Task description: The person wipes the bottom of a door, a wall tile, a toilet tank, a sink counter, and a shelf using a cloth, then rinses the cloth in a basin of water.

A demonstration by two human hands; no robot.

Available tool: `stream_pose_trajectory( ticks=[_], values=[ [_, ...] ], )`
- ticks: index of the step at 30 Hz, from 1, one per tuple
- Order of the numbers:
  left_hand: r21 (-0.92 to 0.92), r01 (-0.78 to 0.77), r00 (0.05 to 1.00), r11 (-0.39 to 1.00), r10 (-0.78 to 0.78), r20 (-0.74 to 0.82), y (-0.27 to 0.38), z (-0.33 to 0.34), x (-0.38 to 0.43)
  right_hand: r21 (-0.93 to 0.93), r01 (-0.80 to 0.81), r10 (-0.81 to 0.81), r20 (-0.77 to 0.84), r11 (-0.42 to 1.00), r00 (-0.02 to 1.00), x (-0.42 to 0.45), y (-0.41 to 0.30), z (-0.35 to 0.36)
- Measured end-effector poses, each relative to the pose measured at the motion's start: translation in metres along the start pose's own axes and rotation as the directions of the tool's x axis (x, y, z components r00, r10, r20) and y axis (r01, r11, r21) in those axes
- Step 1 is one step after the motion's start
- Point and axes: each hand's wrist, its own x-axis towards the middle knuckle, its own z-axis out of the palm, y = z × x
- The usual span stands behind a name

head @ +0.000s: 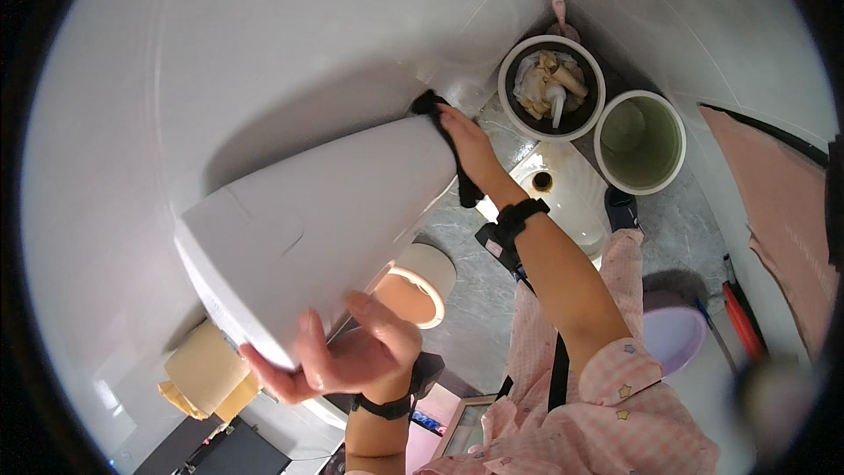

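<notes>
A white box-shaped unit [323, 191], apparently fixed to the wall, spans the middle left, with thin dark marks on its face. My right hand [471, 145] presses a black cloth [469, 188] against its far end, and part of the cloth pokes out past my fingertips. At the unit's near lower corner is my left hand [356, 356], fingers spread and looking wet. Those fingers overlap the corner in view; how firmly they touch is unclear. Both wrists wear black straps.
Below lies a squat toilet [560, 191], beside a waste bin [504, 89] of crumpled paper and a bucket of water [672, 175]. A pale bin [432, 260] stands under the unit. A roll of paper [208, 366] hangs left; a purple basin [672, 336] sits right.
</notes>
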Motion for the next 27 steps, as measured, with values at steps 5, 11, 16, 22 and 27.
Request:
stream_pose_trajectory(
  ticks=[5,11,16,22,27],
  values=[
    [-0.095,0.014,1.000,0.995,-0.016,-0.021,-0.007,-0.010,-0.009,0.084,0.085,-0.068,-0.181,0.993,0.981,-0.043,0.006,0.024],
    [-0.278,0.116,0.982,0.953,-0.068,0.175,-0.013,-0.036,-0.009,-0.172,0.725,-0.738,-0.019,0.667,0.674,-0.121,-0.117,0.068],
    [-0.516,0.118,0.969,0.848,0.016,0.247,-0.019,-0.042,-0.003,-0.168,0.728,-0.747,-0.159,0.665,0.646,-0.127,-0.114,0.074],
    [-0.461,0.047,0.965,0.886,0.078,0.249,-0.021,-0.040,-0.002,-0.159,0.410,-0.440,-0.359,0.898,0.823,-0.102,-0.073,0.056],
    [-0.566,0.070,0.983,0.822,0.040,0.180,-0.021,-0.038,-0.003,0.012,0.739,-0.715,-0.245,0.673,0.655,-0.139,-0.150,0.081]
  ],
)
